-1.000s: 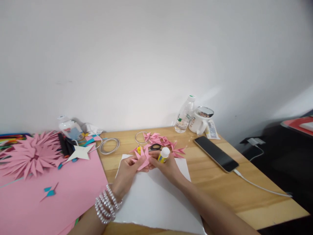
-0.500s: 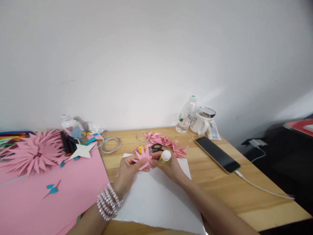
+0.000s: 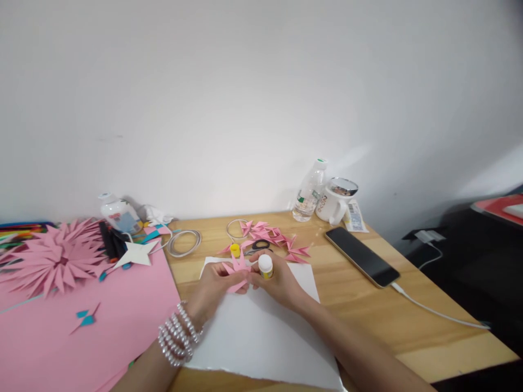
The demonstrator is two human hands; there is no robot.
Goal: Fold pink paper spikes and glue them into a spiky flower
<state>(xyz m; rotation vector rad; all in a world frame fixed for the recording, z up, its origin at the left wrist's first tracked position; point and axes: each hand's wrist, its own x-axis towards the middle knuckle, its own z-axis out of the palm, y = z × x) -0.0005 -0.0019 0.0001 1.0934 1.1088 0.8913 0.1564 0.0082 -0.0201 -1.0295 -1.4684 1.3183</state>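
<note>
Pinched in my left hand (image 3: 214, 284) is a pink folded-paper star (image 3: 237, 273) with several points. My right hand (image 3: 279, 283) holds a glue stick (image 3: 265, 265), its white end up, while the thumb and fingertips touch the star's right side. Both hands are above a white sheet (image 3: 261, 337). Just beyond them lie black-handled scissors (image 3: 260, 245), a yellow cap (image 3: 235, 250) and several pink folded-paper pieces (image 3: 269, 234). The fingers under the star are partly hidden.
A large pink paper flower (image 3: 57, 258) and a white paper star (image 3: 137, 253) rest on pink paper (image 3: 134, 310) at left. A coiled cable (image 3: 183, 243) lies near the wall. At right stand a water bottle (image 3: 309, 190) and mug (image 3: 335, 201), near a phone (image 3: 362, 257).
The star has turned and tilted between my fingers. My right hand, with the glue stick, has shifted slightly left and down. The view has moved a little.
</note>
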